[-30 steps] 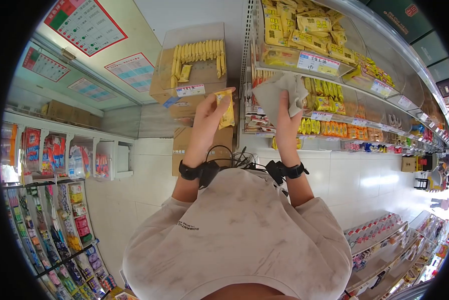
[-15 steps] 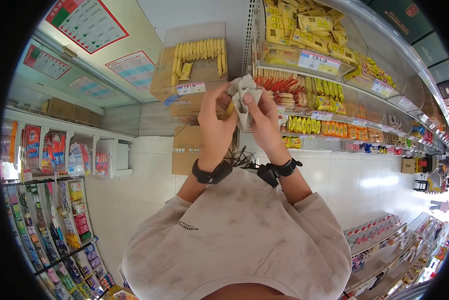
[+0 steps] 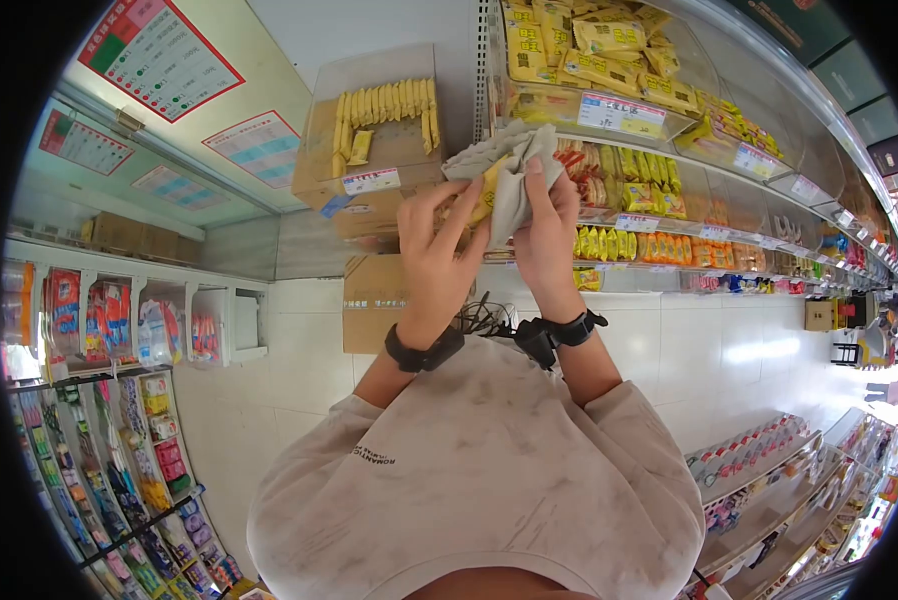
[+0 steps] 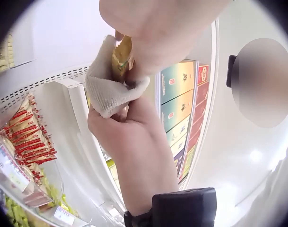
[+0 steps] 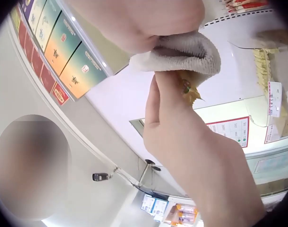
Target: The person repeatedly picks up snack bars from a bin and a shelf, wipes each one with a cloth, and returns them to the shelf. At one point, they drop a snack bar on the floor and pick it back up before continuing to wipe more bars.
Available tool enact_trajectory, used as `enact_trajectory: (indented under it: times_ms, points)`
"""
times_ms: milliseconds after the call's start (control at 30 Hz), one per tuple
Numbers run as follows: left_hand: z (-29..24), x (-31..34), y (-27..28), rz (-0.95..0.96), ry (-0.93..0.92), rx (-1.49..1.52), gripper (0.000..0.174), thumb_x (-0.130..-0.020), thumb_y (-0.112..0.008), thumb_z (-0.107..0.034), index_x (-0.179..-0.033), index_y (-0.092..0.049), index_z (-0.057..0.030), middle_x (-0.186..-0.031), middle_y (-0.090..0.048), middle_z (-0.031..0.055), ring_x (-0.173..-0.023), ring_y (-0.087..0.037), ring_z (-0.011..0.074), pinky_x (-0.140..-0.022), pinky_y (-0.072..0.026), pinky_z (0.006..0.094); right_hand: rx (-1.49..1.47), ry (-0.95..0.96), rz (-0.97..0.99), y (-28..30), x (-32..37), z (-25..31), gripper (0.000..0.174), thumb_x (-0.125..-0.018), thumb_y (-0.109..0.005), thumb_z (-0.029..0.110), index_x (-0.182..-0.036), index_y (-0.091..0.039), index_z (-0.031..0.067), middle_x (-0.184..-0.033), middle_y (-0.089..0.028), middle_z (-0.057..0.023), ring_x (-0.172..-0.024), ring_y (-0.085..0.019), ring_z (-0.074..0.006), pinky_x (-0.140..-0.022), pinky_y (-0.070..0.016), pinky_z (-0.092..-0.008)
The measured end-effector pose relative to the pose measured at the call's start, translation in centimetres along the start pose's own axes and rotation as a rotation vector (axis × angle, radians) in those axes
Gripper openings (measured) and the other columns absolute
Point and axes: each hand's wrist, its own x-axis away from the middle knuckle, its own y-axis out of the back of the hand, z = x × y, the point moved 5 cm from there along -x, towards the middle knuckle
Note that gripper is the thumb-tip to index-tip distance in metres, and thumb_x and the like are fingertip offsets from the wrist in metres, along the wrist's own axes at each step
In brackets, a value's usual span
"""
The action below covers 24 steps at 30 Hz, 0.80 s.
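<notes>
In the head view the left hand (image 3: 437, 262) holds a yellow packet (image 3: 486, 192) with its fingers. My right hand (image 3: 549, 240) grips a grey cloth (image 3: 512, 200), thumb on top, and the cloth lies folded against the packet. From the left wrist, the packet (image 4: 121, 54) sits inside the fold of the cloth (image 4: 104, 90), between both hands. The right wrist view shows the packet's crimped end (image 5: 193, 93) sticking out below the cloth (image 5: 200, 59), beside the left hand's fingers.
A clear bin (image 3: 319, 150) of upright yellow packets stands beyond the left hand. Shelves of snack packs with price labels (image 3: 621, 114) run off to the right. A cardboard box (image 3: 369, 300) is below the bin, and hanging goods (image 3: 109, 315) are at the far left.
The hands were apart a second ago, packet in the left and cloth in the right. They came together, and the cloth now opens out around the packet, which shows more than half a second ago.
</notes>
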Motion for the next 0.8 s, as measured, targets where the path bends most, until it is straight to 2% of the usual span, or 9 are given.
enact_trajectory:
  times_ms: [67,167,233,367,467,567,667,733,800]
  points:
    - [0.3,0.0,-0.3,-0.01,0.031,0.043,0.051,-0.071,-0.077,0.006,-0.121,-0.071,-0.0038,-0.114,-0.061,0.0077,-0.101,-0.056,0.0274,-0.089,-0.0471,0.039,-0.161,-0.122,-0.025,-0.4,0.7,-0.5,0.022,-0.104,-0.06,0.019,-0.119,-0.06,0.0026,-0.11,-0.067,-0.0032,-0.098,-0.064,-0.009,-0.084,-0.052,-0.0276]
    - [0.2,-0.1,-0.2,0.028,-0.001,0.01,0.054,-0.071,-0.073,0.008,-0.123,-0.07,-0.0044,-0.114,-0.06,0.0073,-0.101,-0.056,0.0286,-0.089,-0.0469,0.0396,-0.006,-0.129,0.01,-1.2,1.5,-1.2,0.025,-0.103,-0.062,0.019,-0.122,-0.059,0.0038,-0.115,-0.066,-0.003,-0.104,-0.063,-0.01,-0.087,-0.052,-0.0296]
    - [-0.2,-0.3,-0.2,0.108,-0.033,-0.073,0.055,-0.071,-0.07,0.009,-0.125,-0.07,-0.005,-0.113,-0.06,0.0073,-0.1,-0.056,0.0292,-0.088,-0.0472,0.0394,-0.041,-0.136,0.025,-0.3,0.6,-1.0,0.027,-0.102,-0.064,0.018,-0.125,-0.058,0.0056,-0.117,-0.065,-0.0033,-0.106,-0.063,-0.011,-0.087,-0.0524,-0.0298]
    - [-0.4,-0.6,-0.7,0.112,-0.022,-0.046,0.055,-0.072,-0.068,0.01,-0.125,-0.07,-0.0067,-0.114,-0.062,0.0072,-0.1,-0.056,0.0293,-0.088,-0.0479,0.0389,-0.117,-0.154,0.008,0.1,0.1,-0.7,0.029,-0.101,-0.064,0.019,-0.127,-0.056,0.009,-0.119,-0.065,-0.0033,-0.107,-0.063,-0.0126,-0.088,-0.053,-0.0308]
    - [0.2,-0.3,-0.9,0.045,-0.035,-0.011,0.052,-0.076,-0.069,0.009,-0.125,-0.071,-0.0072,-0.116,-0.065,0.0064,-0.1,-0.057,0.0285,-0.087,-0.048,0.0383,-0.208,-0.208,-0.039,0.3,0.0,-0.6,0.029,-0.103,-0.062,0.024,-0.127,-0.056,0.01,-0.118,-0.065,-0.0024,-0.108,-0.063,-0.0135,-0.089,-0.0527,-0.0328]
    - [0.1,-0.5,-0.8,0.009,-0.031,0.006,0.048,-0.079,-0.068,0.009,-0.125,-0.071,-0.0071,-0.117,-0.067,0.0062,-0.099,-0.058,0.0283,-0.087,-0.0483,0.0378,-0.274,-0.26,-0.024,0.1,0.2,-0.7,0.033,-0.105,-0.059,0.029,-0.132,-0.052,0.0113,-0.124,-0.061,-0.0023,-0.114,-0.06,-0.0142,-0.094,-0.0507,-0.0354]
    - [-0.4,-1.2,-0.4,0.003,-0.016,0.032,0.044,-0.081,-0.069,0.008,-0.123,-0.072,-0.005,-0.116,-0.067,0.0077,-0.097,-0.059,0.0285,-0.085,-0.0493,0.0371,-0.248,-0.211,0.022,-1.0,1.0,-0.2,0.039,-0.106,-0.056,0.031,-0.138,-0.047,0.0131,-0.131,-0.056,-0.0026,-0.12,-0.056,-0.0142,-0.099,-0.0479,-0.036]
    - [-0.5,-1.6,-0.3,-0.009,-0.023,0.065,0.04,-0.082,-0.071,0.007,-0.12,-0.072,-0.0026,-0.112,-0.067,0.0096,-0.094,-0.061,0.0276,-0.082,-0.0515,0.0362,-0.225,-0.191,0.066,-1.2,1.2,-0.5,0.038,-0.107,-0.053,0.034,-0.138,-0.048,0.0129,-0.131,-0.058,-0.0026,-0.121,-0.056,-0.0163,-0.101,-0.0473,-0.0371]
    - [0.0,-1.5,-0.3,0.001,0.069,0.226,0.035,-0.086,-0.069,0.006,-0.12,-0.072,-0.0008,-0.108,-0.066,0.0104,-0.091,-0.062,0.0246,-0.08,-0.0518,0.0333,-0.209,-0.185,0.081,-0.8,1.5,-1.1,0.037,-0.107,-0.051,0.032,-0.138,-0.049,0.0116,-0.131,-0.06,-0.0026,-0.121,-0.057,-0.0169,-0.101,-0.0474,-0.0369]
